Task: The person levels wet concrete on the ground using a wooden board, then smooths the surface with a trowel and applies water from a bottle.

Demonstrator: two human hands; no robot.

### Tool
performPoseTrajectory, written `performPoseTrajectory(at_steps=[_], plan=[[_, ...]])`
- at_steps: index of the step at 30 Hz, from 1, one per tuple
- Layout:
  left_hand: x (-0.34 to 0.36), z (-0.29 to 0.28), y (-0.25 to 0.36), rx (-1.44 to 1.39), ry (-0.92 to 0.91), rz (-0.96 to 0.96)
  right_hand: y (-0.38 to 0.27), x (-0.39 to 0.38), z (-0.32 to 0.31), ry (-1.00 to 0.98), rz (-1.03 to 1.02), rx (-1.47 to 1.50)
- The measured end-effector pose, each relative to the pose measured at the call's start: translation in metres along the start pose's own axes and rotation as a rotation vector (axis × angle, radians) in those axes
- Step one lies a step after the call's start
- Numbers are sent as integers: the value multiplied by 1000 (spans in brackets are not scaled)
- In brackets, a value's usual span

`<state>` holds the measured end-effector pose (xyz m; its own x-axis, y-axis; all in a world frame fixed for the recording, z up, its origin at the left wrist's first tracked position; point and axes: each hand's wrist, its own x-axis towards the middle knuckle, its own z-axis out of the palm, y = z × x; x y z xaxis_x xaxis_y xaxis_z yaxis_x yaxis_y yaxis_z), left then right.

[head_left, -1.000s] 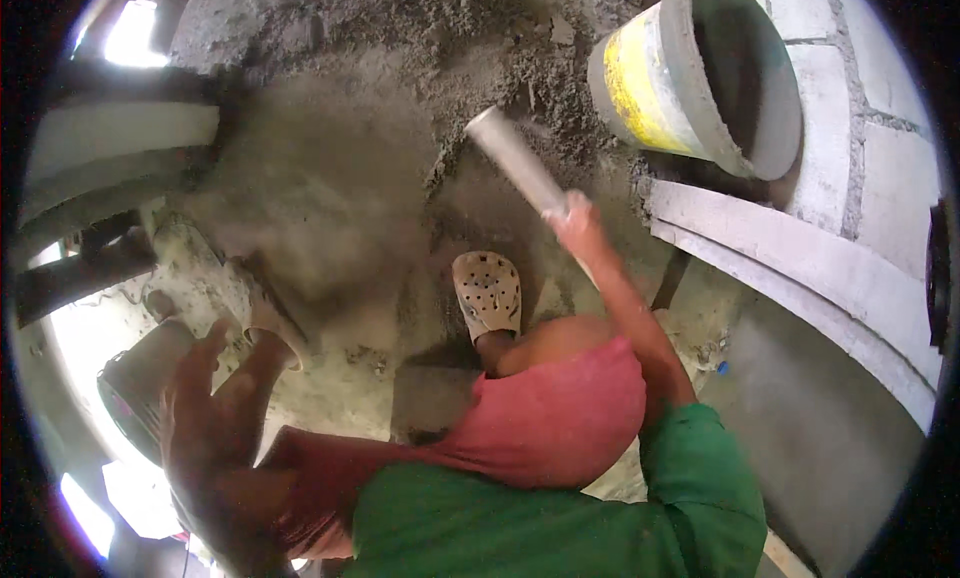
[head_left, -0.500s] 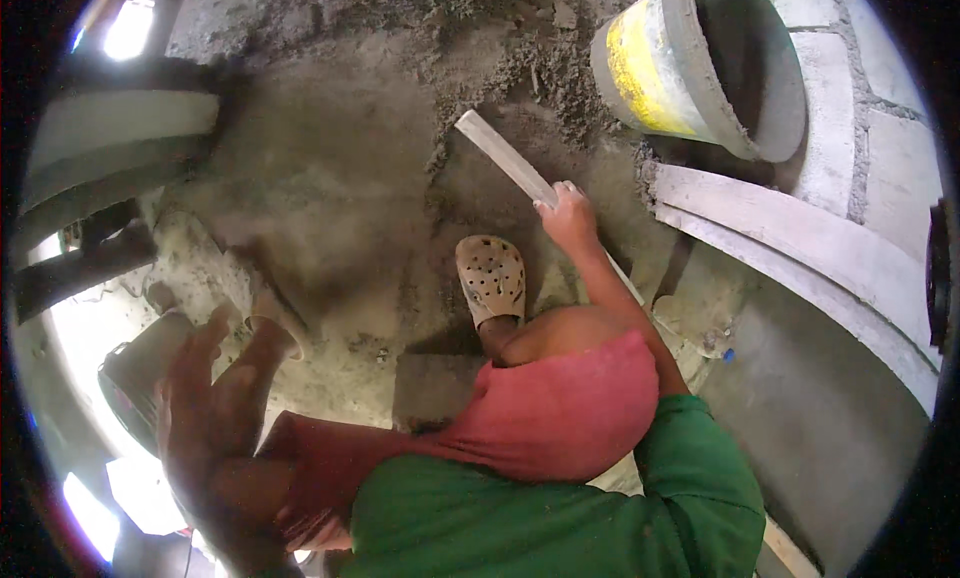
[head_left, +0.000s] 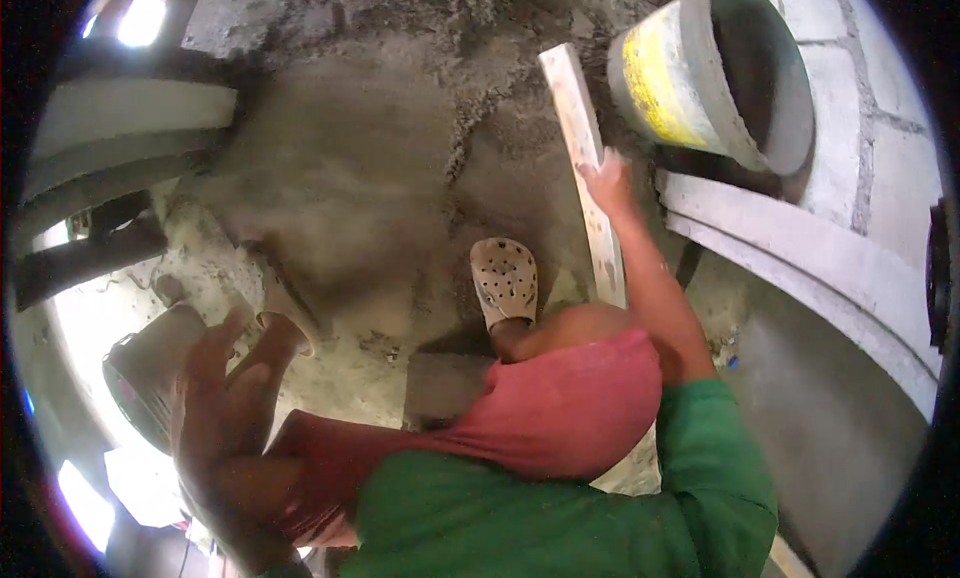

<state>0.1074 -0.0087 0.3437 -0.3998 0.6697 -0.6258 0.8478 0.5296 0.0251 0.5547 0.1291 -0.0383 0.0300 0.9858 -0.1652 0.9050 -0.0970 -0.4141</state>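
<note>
Whitish board (head_left: pixel 573 110), long, narrow, smudged.

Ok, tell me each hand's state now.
Left hand: too dim to tell open or closed.
Right hand: closed, holding a long, pale, straight, wooden-looking bar.

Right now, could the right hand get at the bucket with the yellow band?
Probably yes: the right hand is close to the bucket, and nothing visible stands between them. It grips a wooden board, though, so it would likely have to let go first to take hold.
</note>
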Motion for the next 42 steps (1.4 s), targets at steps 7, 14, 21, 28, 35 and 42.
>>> performPoseTrajectory(at_steps=[7,14,21,28,35,42], plan=[[-19,8,-3,-50,282,271,-115,-60,25,-659,-477,-39],[-3,-5,2,-164,-17,282,-131,-64,66,-843,-687,-220],[-18,4,-7,-163,289,545,-123,3,52,-595,-471,-161],[-23,-2,-12,-269,131,347,-73,53,16,-111,-306,-113],[-23,14,-35,-70,334,544,-259,73,-79,4,-597,234],[118,10,-84,-82,-278,553,-364,63,-51,-54,-228,310]])
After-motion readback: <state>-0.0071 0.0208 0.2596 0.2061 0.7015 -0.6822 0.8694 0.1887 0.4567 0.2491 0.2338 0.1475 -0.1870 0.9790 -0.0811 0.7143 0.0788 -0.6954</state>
